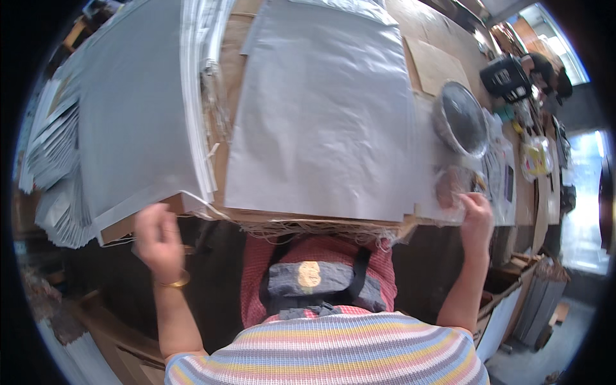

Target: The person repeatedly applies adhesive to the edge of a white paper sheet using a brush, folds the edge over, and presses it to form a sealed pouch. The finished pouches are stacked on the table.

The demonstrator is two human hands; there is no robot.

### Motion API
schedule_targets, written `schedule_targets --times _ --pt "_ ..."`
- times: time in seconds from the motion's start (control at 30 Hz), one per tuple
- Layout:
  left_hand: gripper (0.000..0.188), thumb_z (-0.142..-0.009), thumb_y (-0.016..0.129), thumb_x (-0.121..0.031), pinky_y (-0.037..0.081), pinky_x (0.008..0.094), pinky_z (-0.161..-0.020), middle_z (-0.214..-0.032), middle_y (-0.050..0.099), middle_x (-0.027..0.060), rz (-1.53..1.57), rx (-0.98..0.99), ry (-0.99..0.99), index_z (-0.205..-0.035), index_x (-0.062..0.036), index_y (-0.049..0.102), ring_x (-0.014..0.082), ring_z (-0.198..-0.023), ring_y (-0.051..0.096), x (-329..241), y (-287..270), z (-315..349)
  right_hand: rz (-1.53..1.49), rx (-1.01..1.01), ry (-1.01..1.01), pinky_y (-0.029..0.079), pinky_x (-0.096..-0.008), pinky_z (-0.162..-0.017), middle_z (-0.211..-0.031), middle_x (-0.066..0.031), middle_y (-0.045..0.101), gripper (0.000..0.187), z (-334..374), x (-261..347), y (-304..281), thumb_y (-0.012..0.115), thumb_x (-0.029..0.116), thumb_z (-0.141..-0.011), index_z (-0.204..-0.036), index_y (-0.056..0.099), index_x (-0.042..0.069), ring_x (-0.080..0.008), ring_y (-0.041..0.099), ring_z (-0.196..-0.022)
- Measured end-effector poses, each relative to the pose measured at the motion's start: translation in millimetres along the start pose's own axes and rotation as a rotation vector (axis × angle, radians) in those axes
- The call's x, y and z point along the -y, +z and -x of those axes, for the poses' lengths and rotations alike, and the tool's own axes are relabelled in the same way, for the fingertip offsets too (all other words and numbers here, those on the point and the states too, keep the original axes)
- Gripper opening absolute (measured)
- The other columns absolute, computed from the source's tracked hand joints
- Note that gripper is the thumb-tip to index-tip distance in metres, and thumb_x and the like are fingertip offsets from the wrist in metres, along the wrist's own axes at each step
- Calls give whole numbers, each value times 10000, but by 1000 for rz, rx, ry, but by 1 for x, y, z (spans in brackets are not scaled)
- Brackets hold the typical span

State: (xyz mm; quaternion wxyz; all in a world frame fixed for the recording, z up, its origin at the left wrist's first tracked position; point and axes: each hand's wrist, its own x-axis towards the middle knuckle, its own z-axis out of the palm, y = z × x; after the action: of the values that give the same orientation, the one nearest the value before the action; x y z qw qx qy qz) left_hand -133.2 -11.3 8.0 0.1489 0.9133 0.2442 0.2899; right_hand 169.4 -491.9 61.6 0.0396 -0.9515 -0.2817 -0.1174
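A large, smooth silver-grey sheet (324,122) lies in front of me, reaching almost to the table's near edge. To its left stands a thick stack of similar grey sheets (138,122). My left hand (159,240) is at that stack's near edge, fingers curled; whatever they hold is hidden. A white cord (204,203) runs over the stack's near right corner, close to this hand. Out to the right, my right hand (476,215) has its fingertips pinched together beside a clear plastic bag with something reddish inside (450,187). What the pinch holds is too small to name.
A round bowl (462,120) with grey contents sits right of the sheet. Behind it are a brown board (439,66) and a black box (505,78). Loose strings (321,228) hang along the table's near edge. Fanned grey sheets (54,151) lie far left.
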Motion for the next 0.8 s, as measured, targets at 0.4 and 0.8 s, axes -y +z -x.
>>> schedule_targets --times 0.4,0.8 --pt "1005 -518 858 -471 359 485 -1043 -1368 408 268 -160 469 101 -1360 -72 478 428 -1256 386 -81 102 -32 -312 -263 71 485 -295 -625 -815 -51 606 230 30 -74 -13 701 3 -790 -1010 674 66 -158 596 -720" --pt "138 -703 708 -67 470 392 -615 -759 601 128 383 567 571 -812 -37 628 310 -684 574 -148 92 21 -465 -445 492 491 -274 -558 -596 -102 650 241 -135 -121 96 729 217 -779 -736 677 -14 -132 653 -574"
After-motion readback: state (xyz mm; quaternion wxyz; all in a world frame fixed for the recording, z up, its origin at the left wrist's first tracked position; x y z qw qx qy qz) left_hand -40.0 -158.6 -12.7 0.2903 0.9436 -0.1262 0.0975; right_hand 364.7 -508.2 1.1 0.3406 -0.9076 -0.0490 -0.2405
